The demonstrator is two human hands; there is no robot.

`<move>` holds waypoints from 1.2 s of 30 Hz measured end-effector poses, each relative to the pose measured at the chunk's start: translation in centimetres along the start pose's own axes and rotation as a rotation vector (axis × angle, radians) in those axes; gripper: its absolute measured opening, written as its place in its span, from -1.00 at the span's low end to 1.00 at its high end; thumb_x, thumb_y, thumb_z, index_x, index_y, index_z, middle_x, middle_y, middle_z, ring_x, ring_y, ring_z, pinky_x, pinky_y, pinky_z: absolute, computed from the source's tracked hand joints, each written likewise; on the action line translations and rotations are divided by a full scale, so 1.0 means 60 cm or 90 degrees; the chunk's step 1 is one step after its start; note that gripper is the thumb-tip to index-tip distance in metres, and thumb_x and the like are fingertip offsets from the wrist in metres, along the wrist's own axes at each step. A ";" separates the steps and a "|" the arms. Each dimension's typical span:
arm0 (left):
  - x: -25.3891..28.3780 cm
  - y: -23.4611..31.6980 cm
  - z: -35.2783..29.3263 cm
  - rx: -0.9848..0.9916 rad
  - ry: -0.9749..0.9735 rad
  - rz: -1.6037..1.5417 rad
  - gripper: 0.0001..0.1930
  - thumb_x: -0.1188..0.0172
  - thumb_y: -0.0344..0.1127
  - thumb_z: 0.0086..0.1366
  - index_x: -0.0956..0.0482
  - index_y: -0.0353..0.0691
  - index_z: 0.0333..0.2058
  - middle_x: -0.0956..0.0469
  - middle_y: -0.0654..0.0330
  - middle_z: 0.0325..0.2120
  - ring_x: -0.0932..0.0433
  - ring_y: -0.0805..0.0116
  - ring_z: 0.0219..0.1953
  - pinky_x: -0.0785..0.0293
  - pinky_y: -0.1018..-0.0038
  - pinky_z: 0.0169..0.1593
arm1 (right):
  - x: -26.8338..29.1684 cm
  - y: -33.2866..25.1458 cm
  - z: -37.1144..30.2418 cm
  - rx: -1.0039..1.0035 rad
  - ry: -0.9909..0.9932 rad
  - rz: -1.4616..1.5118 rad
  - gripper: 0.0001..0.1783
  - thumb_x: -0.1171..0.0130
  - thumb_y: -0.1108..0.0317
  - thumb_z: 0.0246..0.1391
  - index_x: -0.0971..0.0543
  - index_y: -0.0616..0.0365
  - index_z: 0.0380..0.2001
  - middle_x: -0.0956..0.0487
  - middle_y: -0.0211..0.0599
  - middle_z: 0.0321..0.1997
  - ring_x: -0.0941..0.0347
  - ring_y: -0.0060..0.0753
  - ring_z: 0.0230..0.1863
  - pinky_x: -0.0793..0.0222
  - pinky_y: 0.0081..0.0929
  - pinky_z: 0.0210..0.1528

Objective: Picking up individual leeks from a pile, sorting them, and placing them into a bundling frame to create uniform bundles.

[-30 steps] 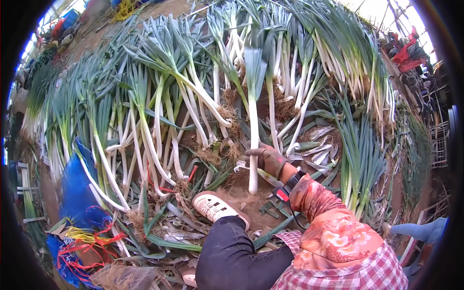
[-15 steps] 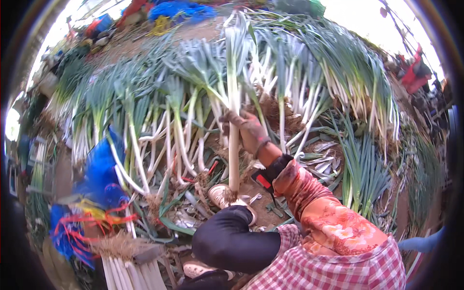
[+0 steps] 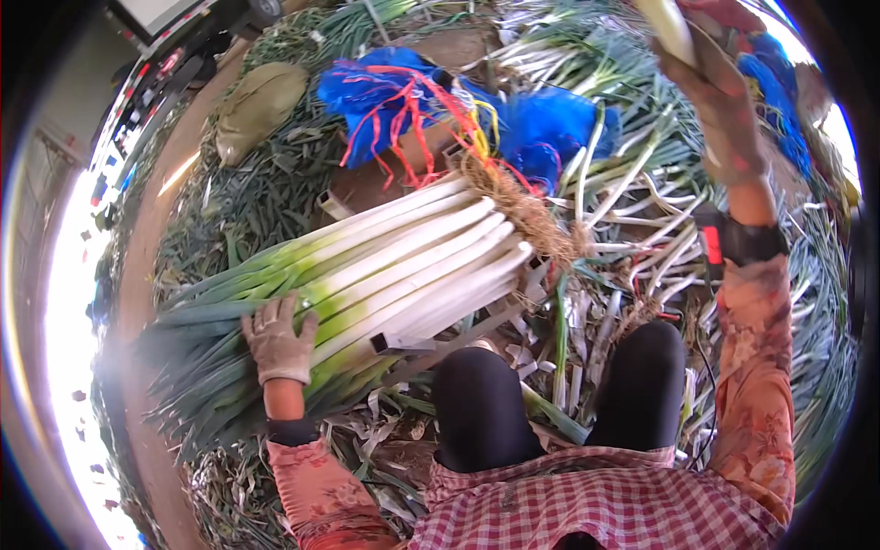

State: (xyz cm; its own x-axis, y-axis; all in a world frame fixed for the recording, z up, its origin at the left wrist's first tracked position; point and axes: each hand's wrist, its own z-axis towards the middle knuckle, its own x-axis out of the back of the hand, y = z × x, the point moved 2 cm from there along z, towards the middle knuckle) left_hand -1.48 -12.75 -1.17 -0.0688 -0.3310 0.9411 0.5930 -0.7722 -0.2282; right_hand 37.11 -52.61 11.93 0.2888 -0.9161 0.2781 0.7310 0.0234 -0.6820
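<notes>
My left hand (image 3: 280, 341), in a tan work glove, lies with its fingers apart on the green leaves of a large stack of leeks (image 3: 403, 257). The stack rests in a metal frame (image 3: 403, 345), white stalks and roots toward the upper right. Raised at the upper right, my gloved right hand (image 3: 720, 115) is closed around a leek (image 3: 667, 29). Only a pale stretch of that leek shows; the rest leaves the picture. A dark band with a red-marked device (image 3: 713, 244) is on my right wrist.
Beyond the stack's roots lie blue plastic sheeting (image 3: 550, 128) and red ties (image 3: 399, 105). Loose leeks (image 3: 632, 197) spread over the ground to the right. A stuffed tan sack (image 3: 259, 108) sits at upper left. Leaf scraps (image 3: 385, 431) cover the ground near my knees.
My view has swung left to the leek stack. My left hand has come into sight on its leaves. My right hand, closed on a leek before, is now at the upper right.
</notes>
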 end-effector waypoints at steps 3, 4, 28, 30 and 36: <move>-0.009 0.005 -0.008 -0.004 0.032 -0.019 -0.50 -0.07 0.12 0.18 -0.49 0.00 0.02 -0.50 0.18 -0.03 -0.37 0.11 0.09 0.05 0.09 0.31 | -0.197 -0.015 0.032 0.073 -0.235 0.198 -0.43 -0.07 0.49 0.12 -0.25 0.28 0.22 -0.44 -0.10 0.12 -0.39 -0.45 0.06 -0.32 -0.50 0.14; -0.010 0.011 -0.005 -0.008 0.037 -0.025 -0.50 -0.06 0.12 0.18 -0.50 -0.01 0.02 -0.49 0.17 -0.03 -0.37 0.10 0.09 0.05 0.09 0.31 | -0.272 0.006 0.022 0.100 -0.249 0.334 -0.46 -0.12 0.44 0.08 -0.32 0.24 0.16 -0.50 -0.14 -0.01 -0.44 -0.42 -0.09 -0.37 -0.47 -0.04; 0.010 0.023 0.022 0.009 -0.093 -0.056 -0.46 -0.06 0.13 0.17 -0.45 0.02 0.07 -0.42 0.10 0.06 -0.34 0.08 0.10 -0.10 0.17 0.24 | -0.656 0.047 -0.159 -0.001 -0.443 -0.172 -0.64 -0.13 -0.01 -0.01 -0.60 -0.20 -0.15 -0.61 -0.16 -0.27 -0.54 -0.02 -0.22 -0.42 -0.18 -0.15; 0.005 0.017 0.014 -0.007 -0.084 -0.041 -0.45 -0.07 0.11 0.17 -0.44 0.01 0.09 -0.42 0.09 0.07 -0.33 0.06 0.11 -0.10 0.16 0.24 | -0.672 0.046 -0.187 -0.031 -0.462 -0.161 -0.64 -0.14 -0.02 -0.03 -0.61 -0.21 -0.16 -0.61 -0.16 -0.30 -0.55 -0.04 -0.23 -0.42 -0.18 -0.16; 0.016 0.002 0.022 -0.026 -0.211 -0.079 -0.42 -0.04 0.10 0.24 -0.36 -0.06 0.16 -0.34 -0.03 0.13 -0.28 -0.03 0.16 -0.09 0.17 0.25 | -0.638 0.039 -0.179 -0.081 -0.492 -0.137 -0.58 -0.19 0.05 -0.02 -0.59 -0.18 -0.05 -0.56 -0.12 -0.27 -0.50 0.00 -0.21 -0.29 -0.16 -0.01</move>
State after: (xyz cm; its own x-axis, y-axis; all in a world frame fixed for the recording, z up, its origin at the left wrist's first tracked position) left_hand -0.41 -12.47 0.04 0.1293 -0.0446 0.9906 0.5631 -0.8190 -0.1103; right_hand 21.12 -21.77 -7.55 0.5292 -0.3584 0.7691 0.7570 -0.2099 -0.6187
